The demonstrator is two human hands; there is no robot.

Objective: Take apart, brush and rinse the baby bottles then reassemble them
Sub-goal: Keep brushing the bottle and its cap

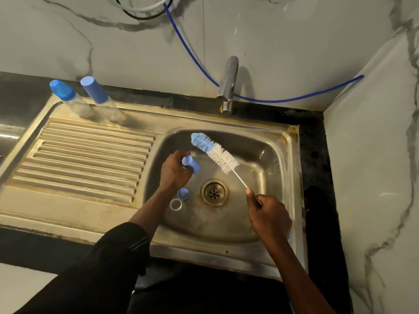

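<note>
Parts [176, 204] lay in the sink [260, 214]. The left hand [175, 170] held a cap [190, 163], the right hand [268, 215] the brush [215, 152]. Two bottles [68, 98] stood capped, likely still to wash.

The right hand [269, 217] covers the brush handle [241, 181], the left hand [175, 169] half the cap [190, 163].

We list two arms.

1. The left arm enters from the lower left of the frame, its dark sleeve [120, 245] ending short of the bare wrist. The left hand [175, 169] is at centre frame, back toward us, fingers curled round a blue cap [190, 163].
2. The right arm rises bare from the bottom edge, right of centre. The right hand [267, 214] has thumb and fingers closed on a thin brush handle [241, 181].
</note>
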